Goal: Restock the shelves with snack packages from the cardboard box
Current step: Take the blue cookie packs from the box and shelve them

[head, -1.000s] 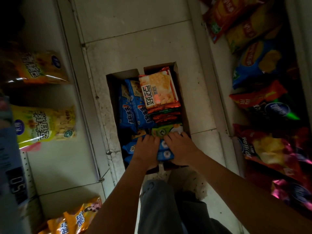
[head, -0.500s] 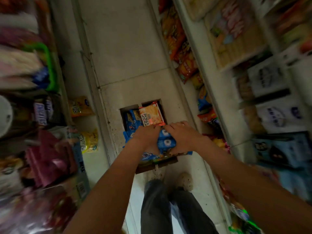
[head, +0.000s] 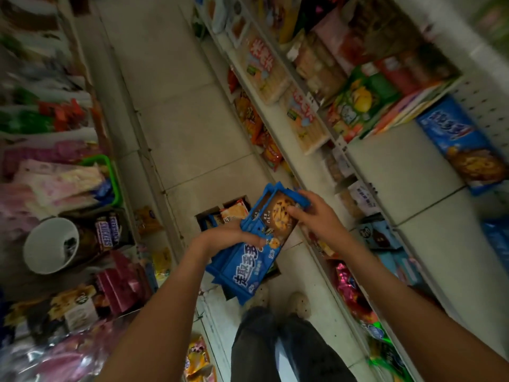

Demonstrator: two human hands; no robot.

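A stack of blue cookie packages [head: 248,267] is held in the air above the cardboard box [head: 202,217], which sits on the tiled floor with an orange cracker pack [head: 234,212] and other packs still inside. My left hand [head: 234,237] grips the stack from the left side, fingers curled over its edge. My right hand [head: 311,210] holds the stack's far end, thumb on the cookie picture. A matching blue cookie package [head: 462,144] lies on the right-hand shelf [head: 399,172].
Shelves full of snacks line both sides of the narrow aisle. A white bowl [head: 51,245] and Snickers bars [head: 107,232] sit on the left shelf. My legs and shoes [head: 298,304] stand just behind the box.
Both hands lifted the blue cookie packages out of the box and up to chest height. The view rose and swung toward the right shelves.
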